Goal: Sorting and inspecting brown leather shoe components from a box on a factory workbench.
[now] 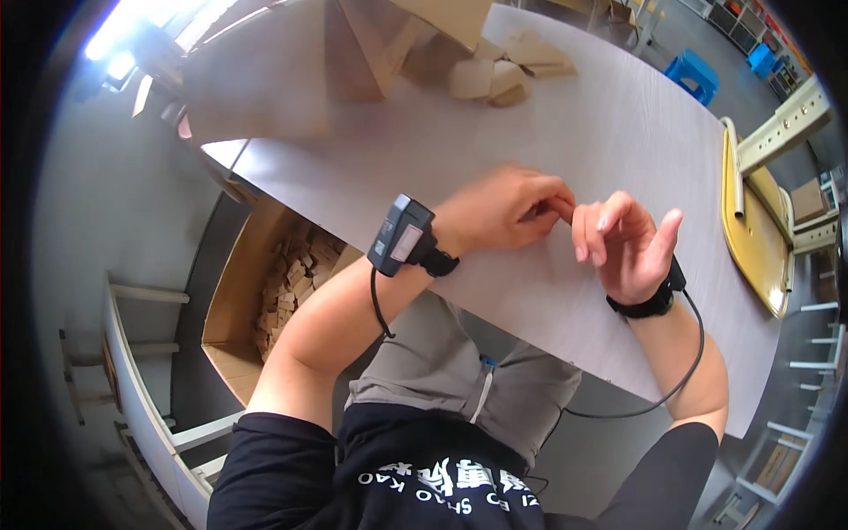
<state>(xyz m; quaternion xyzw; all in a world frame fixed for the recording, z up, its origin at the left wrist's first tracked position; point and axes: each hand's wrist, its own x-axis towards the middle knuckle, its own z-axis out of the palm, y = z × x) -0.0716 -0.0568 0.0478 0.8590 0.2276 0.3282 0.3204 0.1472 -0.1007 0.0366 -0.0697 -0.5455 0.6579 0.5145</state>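
Above the table point(530, 300), my left hand point(508, 210) has its fingers bent and pressed together, slightly blurred by motion. Its fingertips meet the fingers of my right hand point(625, 243); whatever they may hold is too small to make out. My right hand is turned palm up, fingers loosely curled and thumb held apart, with nothing seen in the palm. A black device point(403, 235) is strapped on my left wrist, and a black band point(649, 305) with a cable circles my right wrist.
Large brown cardboard boxes point(256, 88) stand at the table's far left, with folded cardboard pieces point(490, 81) beside them. Below the left edge, an open carton point(231, 327) holds many small cardboard pieces point(291, 274). A yellow folding chair point(755, 230) is at the right, a blue stool point(693, 75) beyond.
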